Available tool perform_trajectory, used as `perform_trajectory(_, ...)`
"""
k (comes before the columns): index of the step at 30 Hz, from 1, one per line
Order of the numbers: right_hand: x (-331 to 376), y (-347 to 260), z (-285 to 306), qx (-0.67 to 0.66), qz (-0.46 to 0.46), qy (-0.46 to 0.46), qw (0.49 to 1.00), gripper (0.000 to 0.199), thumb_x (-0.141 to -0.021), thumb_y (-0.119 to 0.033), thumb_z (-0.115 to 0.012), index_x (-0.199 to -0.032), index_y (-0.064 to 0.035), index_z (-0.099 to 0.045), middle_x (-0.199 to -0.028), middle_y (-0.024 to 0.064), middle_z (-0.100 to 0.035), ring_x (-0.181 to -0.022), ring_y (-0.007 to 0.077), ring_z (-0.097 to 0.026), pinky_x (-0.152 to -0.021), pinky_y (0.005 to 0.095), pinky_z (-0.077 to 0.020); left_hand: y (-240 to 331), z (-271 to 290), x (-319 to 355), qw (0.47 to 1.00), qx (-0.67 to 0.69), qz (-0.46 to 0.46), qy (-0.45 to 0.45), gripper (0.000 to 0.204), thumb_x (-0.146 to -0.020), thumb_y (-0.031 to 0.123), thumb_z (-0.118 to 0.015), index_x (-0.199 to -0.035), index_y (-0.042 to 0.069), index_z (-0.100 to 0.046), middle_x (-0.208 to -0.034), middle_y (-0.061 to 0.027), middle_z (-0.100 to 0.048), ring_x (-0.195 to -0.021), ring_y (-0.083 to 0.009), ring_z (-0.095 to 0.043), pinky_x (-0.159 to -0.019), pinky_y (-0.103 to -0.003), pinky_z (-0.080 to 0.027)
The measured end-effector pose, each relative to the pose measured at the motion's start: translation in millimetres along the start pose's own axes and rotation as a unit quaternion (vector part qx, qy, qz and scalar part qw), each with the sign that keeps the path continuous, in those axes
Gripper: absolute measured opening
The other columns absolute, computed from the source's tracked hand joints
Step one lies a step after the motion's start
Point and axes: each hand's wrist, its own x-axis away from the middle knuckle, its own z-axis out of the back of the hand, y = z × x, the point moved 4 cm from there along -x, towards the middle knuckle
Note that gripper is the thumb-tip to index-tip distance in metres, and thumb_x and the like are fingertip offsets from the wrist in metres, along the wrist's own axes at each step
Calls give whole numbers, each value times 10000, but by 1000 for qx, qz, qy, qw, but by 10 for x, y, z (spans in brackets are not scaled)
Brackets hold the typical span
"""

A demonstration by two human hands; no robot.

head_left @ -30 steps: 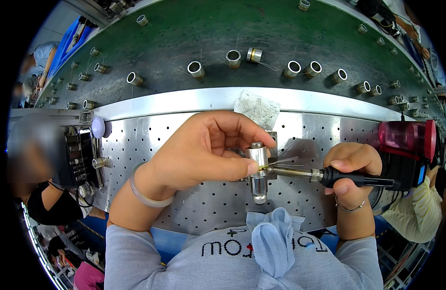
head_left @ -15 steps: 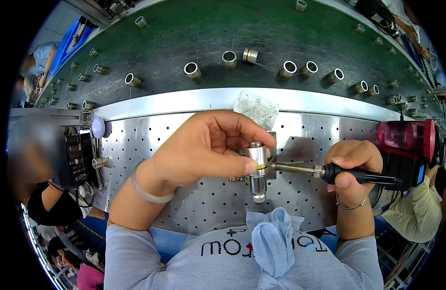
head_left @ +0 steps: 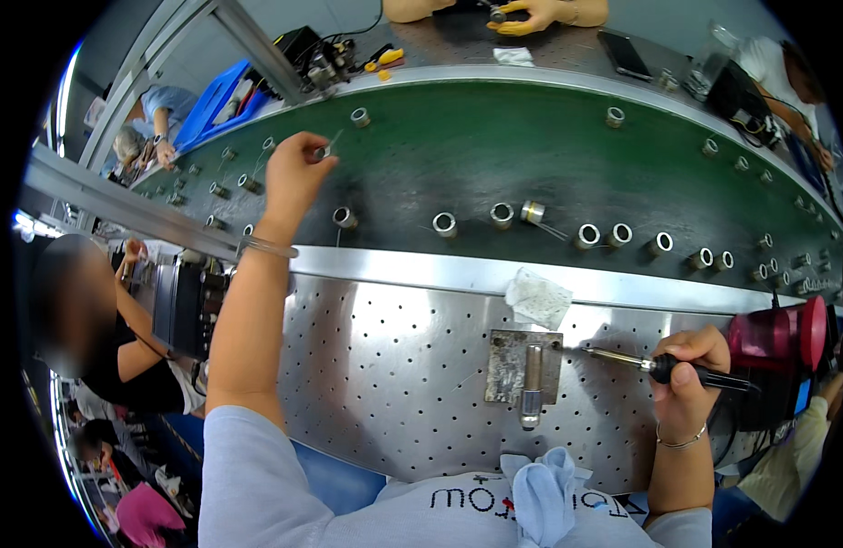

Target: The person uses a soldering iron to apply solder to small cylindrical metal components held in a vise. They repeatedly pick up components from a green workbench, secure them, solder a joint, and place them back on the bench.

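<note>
My left hand (head_left: 293,169) is stretched far up and left over the green conveyor belt (head_left: 549,155), pinching a small metal part (head_left: 324,151) with a thin wire. My right hand (head_left: 684,384) grips a black-handled soldering iron (head_left: 663,367) whose tip points left, just short of the metal fixture plate (head_left: 505,365). A silver post (head_left: 532,384) stands on that plate on the perforated steel table (head_left: 394,365). Nothing is held at the fixture.
Several short metal sleeves (head_left: 502,216) lie along the belt. A crumpled white wipe (head_left: 538,298) rests above the fixture, and a red device (head_left: 775,336) stands at the right. A blue cloth (head_left: 542,489) hangs at my chest. Other people work at the left (head_left: 83,329) and across the belt (head_left: 531,11).
My left hand has left the fixture and swung up and left to the belt with a small part. The soldering iron tip has drawn slightly back to the right.
</note>
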Motion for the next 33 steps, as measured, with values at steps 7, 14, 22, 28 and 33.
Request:
perform_trajectory(7, -11, -4, 63, 31, -13, 10, 999, 218, -744, -93, -706, -817, 7, -526, -714, 126, -589, -464, 101, -534, -429, 182, -412, 588, -66, 83, 995, -9, -99, -6, 360, -647, 206, -767, -945, 46, -645, -946, -105, -600, -855, -237, -586, -662, -301, -465)
perform_trajectory(14, 15, 36, 53, 37, -17, 17, 999, 247, -751, -136, -707, -813, 4, -514, -672, 112, -569, -442, 93, -498, -419, 177, -387, 1813, -568, 706, 953, 36, -279, -111, 281, -622, 191, -777, -840, 56, -662, -1038, -90, -540, -998, -297, -481, -876, -367, -381)
perform_trajectory(22, 7, -8, 98, 49, -47, 35, 997, 210, -739, -94, -709, -803, 15, -543, -684, 101, -584, -473, 96, -534, -447, 185, -423, 1942, -345, 950, 824, 384, -24, -415, 229, -693, 71, -724, -908, 10, -669, -958, -69, -586, -879, -157, -545, -788, -281, -419)
perform_trajectory(28, 20, 8, 33, 33, -38, 10, 999, 194, -737, -70, -703, -805, 13, -541, -676, 91, -584, -474, 88, -534, -457, 180, -424, 2010, -478, 1399, 615, 544, 96, -563, 301, -719, 84, -695, -995, -29, -658, -952, -97, -594, -864, -163, -539, -778, -250, -409)
perform_trajectory(33, 47, -8, 28, 40, -36, -1, 999, 184, -729, -42, -700, -806, 12, -542, -673, 96, -590, -484, 93, -542, -463, 184, -423, 2051, -475, 1549, 557, 594, 116, -568, 517, -706, 93, -682, -1182, -52, -542, -1069, -118, -549, -944, -153, -510, -773, -240, -408)
